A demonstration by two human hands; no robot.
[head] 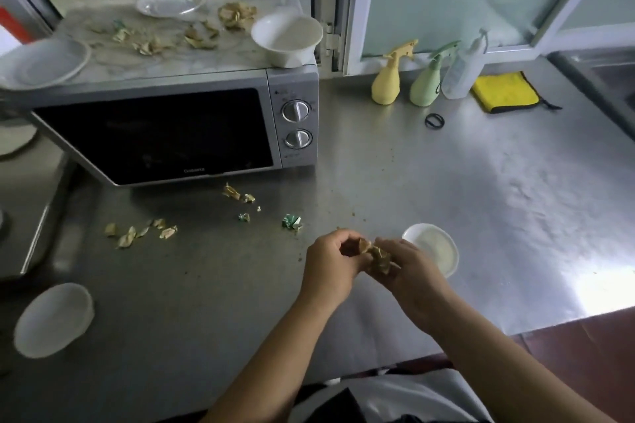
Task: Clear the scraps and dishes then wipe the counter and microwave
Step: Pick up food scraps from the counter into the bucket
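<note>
My left hand [330, 263] and my right hand [409, 271] meet over the steel counter [481, 199], both gripping a bunch of yellowish scraps [376, 256] between them. More scraps [141, 232] lie on the counter in front of the silver microwave [171, 127], along with green bits [292, 221]. Scraps [237, 15] also litter the microwave's top, among a white bowl [287, 38], a clear dish [170, 2] and a white plate [43, 62]. A small white bowl [434, 247] sits just right of my hands. Another white bowl [51, 318] stands at the lower left.
Yellow [388, 81], green [427, 82] and clear spray bottles [462, 70] stand by the window, with a yellow cloth [503, 91] to their right. A black ring [434, 120] lies in front of them. A sink edge [615, 75] shows at the far right.
</note>
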